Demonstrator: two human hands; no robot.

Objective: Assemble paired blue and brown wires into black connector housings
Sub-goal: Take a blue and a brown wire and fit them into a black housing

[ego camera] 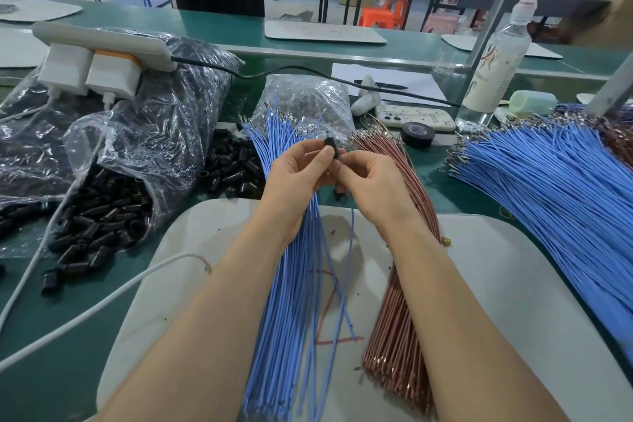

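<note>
Bench: green top, grey mat at the near edge.
Housing: black, raised above the mat, between both hands' fingertips.
Left hand: thumb and fingers pinch the housing's left side.
Right hand: fingers curled, pinching one blue wire at the housing's right side; the wire hangs down to the mat.
Blue bundle: on the mat, beneath the left hand.
Brown bundle: just beside it, under the right wrist.
Loose housings: heap left of the blue bundle; more spill from a clear bag farther left.
Beyond: tape roll, phone, bottle.
Right: second blue pile, fanned across the bench.
Rear left: power strip, two white chargers plugged in.
</note>
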